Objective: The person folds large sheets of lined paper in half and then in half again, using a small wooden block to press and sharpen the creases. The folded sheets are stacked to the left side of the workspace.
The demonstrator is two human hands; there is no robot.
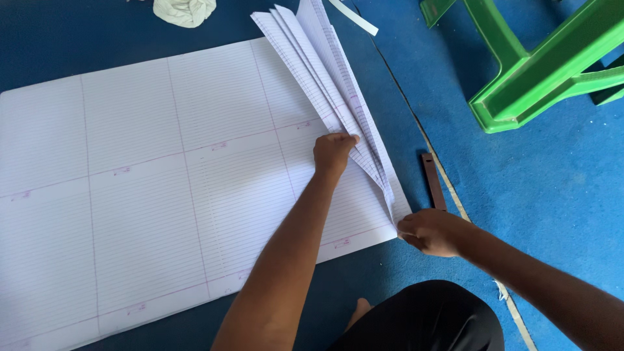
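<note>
A large stack of white ruled paper sheets (143, 175) lies flat on the blue floor. Several sheets at its right edge are lifted and fanned into a folded bundle (325, 71) that runs diagonally from the top down to the near right corner. My left hand (333, 153) is closed and presses on the fold about halfway along. My right hand (432, 231) pinches the sheets at the near right corner of the stack.
A dark brown flat stick (433, 181) lies on the floor just right of the paper. A green plastic stool (539, 71) stands at the upper right. A crumpled white cloth (184, 11) and a white paper strip (354, 17) lie beyond the stack. My dark-clothed knee (422, 318) is at the bottom.
</note>
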